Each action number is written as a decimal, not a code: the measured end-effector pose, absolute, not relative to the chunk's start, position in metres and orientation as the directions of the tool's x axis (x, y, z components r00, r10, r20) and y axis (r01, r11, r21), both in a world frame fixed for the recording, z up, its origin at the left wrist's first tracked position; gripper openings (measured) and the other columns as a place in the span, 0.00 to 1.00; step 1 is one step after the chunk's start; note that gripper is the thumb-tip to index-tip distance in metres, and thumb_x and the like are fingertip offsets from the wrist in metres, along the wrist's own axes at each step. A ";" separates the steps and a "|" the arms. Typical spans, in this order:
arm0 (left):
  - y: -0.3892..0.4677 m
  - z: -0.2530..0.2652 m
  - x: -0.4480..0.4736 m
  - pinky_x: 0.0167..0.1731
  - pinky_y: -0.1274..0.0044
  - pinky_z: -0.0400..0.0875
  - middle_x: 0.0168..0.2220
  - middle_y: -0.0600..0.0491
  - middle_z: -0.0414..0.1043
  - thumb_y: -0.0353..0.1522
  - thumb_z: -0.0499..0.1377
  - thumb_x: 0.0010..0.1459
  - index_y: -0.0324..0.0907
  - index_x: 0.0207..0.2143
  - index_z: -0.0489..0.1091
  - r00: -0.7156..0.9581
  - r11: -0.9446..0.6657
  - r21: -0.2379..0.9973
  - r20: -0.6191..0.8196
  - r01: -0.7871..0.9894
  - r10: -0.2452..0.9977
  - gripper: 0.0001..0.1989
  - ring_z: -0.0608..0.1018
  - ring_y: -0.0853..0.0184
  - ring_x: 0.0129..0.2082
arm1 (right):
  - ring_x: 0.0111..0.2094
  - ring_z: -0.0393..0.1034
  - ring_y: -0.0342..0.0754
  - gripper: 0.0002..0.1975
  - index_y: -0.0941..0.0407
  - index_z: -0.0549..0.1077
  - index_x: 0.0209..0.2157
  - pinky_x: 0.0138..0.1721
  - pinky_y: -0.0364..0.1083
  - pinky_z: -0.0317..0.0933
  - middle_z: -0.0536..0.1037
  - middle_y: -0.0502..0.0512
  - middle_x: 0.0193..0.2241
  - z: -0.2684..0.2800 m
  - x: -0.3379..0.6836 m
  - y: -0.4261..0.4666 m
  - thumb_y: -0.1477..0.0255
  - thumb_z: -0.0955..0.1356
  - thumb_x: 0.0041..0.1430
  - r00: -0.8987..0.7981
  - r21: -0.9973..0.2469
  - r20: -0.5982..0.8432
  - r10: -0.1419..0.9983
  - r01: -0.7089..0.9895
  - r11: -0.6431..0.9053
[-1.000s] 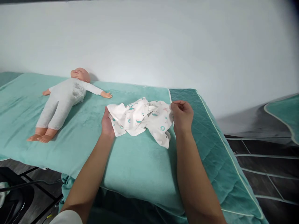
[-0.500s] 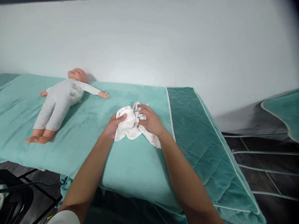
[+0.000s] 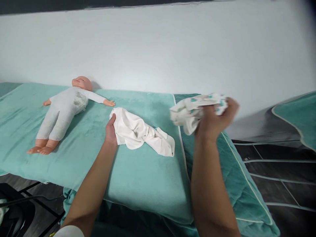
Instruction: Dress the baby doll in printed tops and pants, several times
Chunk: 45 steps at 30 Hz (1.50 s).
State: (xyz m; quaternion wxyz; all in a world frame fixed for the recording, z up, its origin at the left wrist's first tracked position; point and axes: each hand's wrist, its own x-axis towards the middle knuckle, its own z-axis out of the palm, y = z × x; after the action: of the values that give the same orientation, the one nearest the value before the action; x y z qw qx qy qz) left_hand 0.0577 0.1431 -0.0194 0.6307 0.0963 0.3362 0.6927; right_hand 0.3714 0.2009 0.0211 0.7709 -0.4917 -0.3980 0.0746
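Observation:
My left hand (image 3: 111, 131) grips the left end of a crumpled white cloth garment (image 3: 132, 126), thumb on top. The garment lies on the bed, its narrower part stretching to the right like a sleeve. Raised over the bed's right part, my right hand (image 3: 214, 121) is closed around a bunched white cloth with green prints (image 3: 189, 112), somewhat blurred by motion. A gap separates the two cloths. To the left, a baby doll (image 3: 65, 102) in a white body suit lies on its back, arms spread, one hand close to the white garment.
A light green cover (image 3: 148, 184) lies over the bed, with a darker quilted cover (image 3: 237, 184) at its right end. Behind stands a white wall (image 3: 148, 49). A black chair-like object (image 3: 17, 204) is at the lower left; another green-covered surface (image 3: 298, 115) is at the right.
The single bundle between my hands has come apart into two cloths. My right hand has lifted the printed one up and to the right; my left hand has moved slightly left with the white one.

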 end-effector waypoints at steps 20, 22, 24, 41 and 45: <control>0.142 -0.022 0.058 0.59 0.61 0.75 0.45 0.43 0.82 0.40 0.64 0.59 0.38 0.48 0.75 -0.210 0.013 0.667 -0.253 -0.745 0.944 0.19 0.79 0.48 0.56 | 0.35 0.68 0.53 0.19 0.56 0.77 0.40 0.41 0.53 0.64 0.77 0.56 0.33 -0.028 0.426 0.198 0.56 0.70 0.54 0.420 -0.721 0.274 0.865 0.685 -0.104; 0.142 -0.021 0.059 0.59 0.61 0.75 0.45 0.44 0.82 0.40 0.63 0.60 0.38 0.48 0.75 -0.209 0.013 0.664 -0.254 -0.747 0.944 0.18 0.80 0.49 0.56 | 0.36 0.68 0.52 0.19 0.56 0.77 0.41 0.41 0.52 0.64 0.77 0.56 0.35 -0.028 0.424 0.198 0.57 0.70 0.55 0.425 -0.752 0.316 0.848 0.657 -0.049; 0.142 -0.019 0.061 0.58 0.62 0.76 0.44 0.44 0.82 0.39 0.62 0.60 0.38 0.47 0.75 -0.211 0.010 0.662 -0.253 -0.749 0.944 0.17 0.80 0.49 0.56 | 0.41 0.68 0.56 0.19 0.56 0.77 0.44 0.45 0.55 0.64 0.77 0.61 0.42 -0.032 0.423 0.199 0.60 0.70 0.55 0.427 -0.678 0.322 0.845 0.727 -0.108; 0.141 -0.019 0.062 0.58 0.61 0.76 0.44 0.44 0.83 0.39 0.64 0.59 0.38 0.49 0.75 -0.220 0.010 0.671 -0.256 -0.741 0.941 0.19 0.80 0.49 0.56 | 0.71 0.43 0.66 0.21 0.46 0.72 0.59 0.66 0.76 0.36 0.57 0.57 0.70 -0.031 0.408 0.180 0.62 0.66 0.65 -0.009 -0.231 0.453 0.891 0.964 0.128; 0.142 -0.020 0.063 0.59 0.63 0.75 0.45 0.44 0.82 0.38 0.65 0.58 0.39 0.48 0.75 -0.248 -0.026 0.683 -0.229 -0.730 0.941 0.17 0.79 0.49 0.56 | 0.68 0.51 0.65 0.17 0.45 0.78 0.53 0.65 0.76 0.37 0.66 0.57 0.66 -0.047 0.395 0.183 0.66 0.63 0.68 -0.118 -0.146 0.351 0.929 0.973 0.179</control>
State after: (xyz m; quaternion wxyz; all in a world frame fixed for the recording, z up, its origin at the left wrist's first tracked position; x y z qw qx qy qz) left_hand 0.0634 0.1422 -0.0200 0.5957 0.1452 0.3632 0.7015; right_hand 0.3946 0.1830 -0.0472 0.1841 -0.6380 -0.7453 -0.0597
